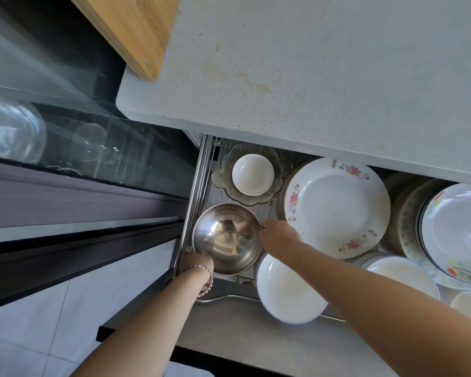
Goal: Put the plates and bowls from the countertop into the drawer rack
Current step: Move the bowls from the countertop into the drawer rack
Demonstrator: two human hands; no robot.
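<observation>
While steel bowl (227,238) hides left fingertips.

Both hands are holding a steel bowl (227,238) at the drawer rack's (201,170) left side: the left hand (199,263) is gripping its near rim, the right hand (279,236) its right rim, beside a floral plate (335,206).

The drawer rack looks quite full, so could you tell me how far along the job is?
Done: plates and white bowls already sit in the rack. In hand: both hands, left and right, grip the steel bowl over it. Left: the visible countertop shows no dishes.
</observation>
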